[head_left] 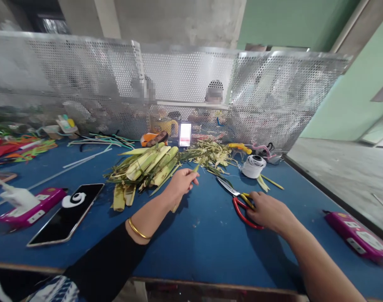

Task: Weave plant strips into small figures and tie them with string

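Observation:
My left hand is closed in a pinch around a thin green husk strip, above the blue table. Part of that strip also shows below the palm. On the right, my right hand has its fingers closed round the handle of a pair of scissors, with red on the loops and yellow beside the fingers. The blades point away to the left, slightly parted. Beyond my left hand lies a pile of green husks. A heap of shredded plant scraps sits behind both hands.
A spool of white string stands behind the scissors. Purple power strips lie at both sides, with a phone at left. Colored strips are at far left. A perforated metal screen closes the back; people sit behind it.

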`<state>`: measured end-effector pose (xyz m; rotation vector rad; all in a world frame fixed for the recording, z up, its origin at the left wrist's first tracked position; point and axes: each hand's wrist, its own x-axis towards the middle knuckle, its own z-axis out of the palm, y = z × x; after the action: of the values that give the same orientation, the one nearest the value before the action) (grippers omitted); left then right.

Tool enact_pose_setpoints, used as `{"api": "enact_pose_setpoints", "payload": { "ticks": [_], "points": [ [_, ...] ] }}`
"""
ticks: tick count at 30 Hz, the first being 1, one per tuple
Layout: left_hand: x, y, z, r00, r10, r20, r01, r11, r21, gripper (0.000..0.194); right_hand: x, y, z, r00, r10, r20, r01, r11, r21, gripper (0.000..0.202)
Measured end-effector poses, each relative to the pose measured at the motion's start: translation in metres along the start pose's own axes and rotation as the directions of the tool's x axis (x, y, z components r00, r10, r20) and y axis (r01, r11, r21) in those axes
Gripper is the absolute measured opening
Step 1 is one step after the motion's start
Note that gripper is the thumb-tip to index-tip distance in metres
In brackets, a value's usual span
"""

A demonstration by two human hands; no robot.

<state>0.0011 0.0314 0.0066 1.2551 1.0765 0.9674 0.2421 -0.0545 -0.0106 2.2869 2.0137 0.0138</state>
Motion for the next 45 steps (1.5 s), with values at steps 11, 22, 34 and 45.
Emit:
{"api": "enact_pose_setpoints", "payload": {
  "ticks": [11, 22, 34, 45],
  "points": [
    [0.004, 0.005, -0.008, 0.999, -0.001, -0.052, -0.001, 0.999, -0.032, 0.014, -0.001, -0.008, 0.003, 0.998, -0.036, 0.048, -0.026, 0.466, 0.884, 0.054],
    [0.014, 0.000, -0.016, 0.994, -0.002, -0.110, -0.009, 0.994, -0.105, 0.014, 0.023, -0.074, -0.021, 0.936, -0.348, -0.049, -0.111, -0.423, 0.899, 0.051],
    [0.013, 0.001, -0.013, 0.992, -0.024, -0.126, 0.017, 0.998, -0.053, 0.015, 0.009, -0.075, -0.017, 0.805, -0.593, 0.018, -0.317, -0.405, 0.858, 0.075],
    [0.005, -0.007, -0.002, 0.997, -0.053, -0.048, 0.054, 0.998, 0.029, 0.017, 0.015, -0.079, -0.008, 0.756, -0.653, 0.043, -0.465, -0.490, 0.737, 0.064]
  ]
}}
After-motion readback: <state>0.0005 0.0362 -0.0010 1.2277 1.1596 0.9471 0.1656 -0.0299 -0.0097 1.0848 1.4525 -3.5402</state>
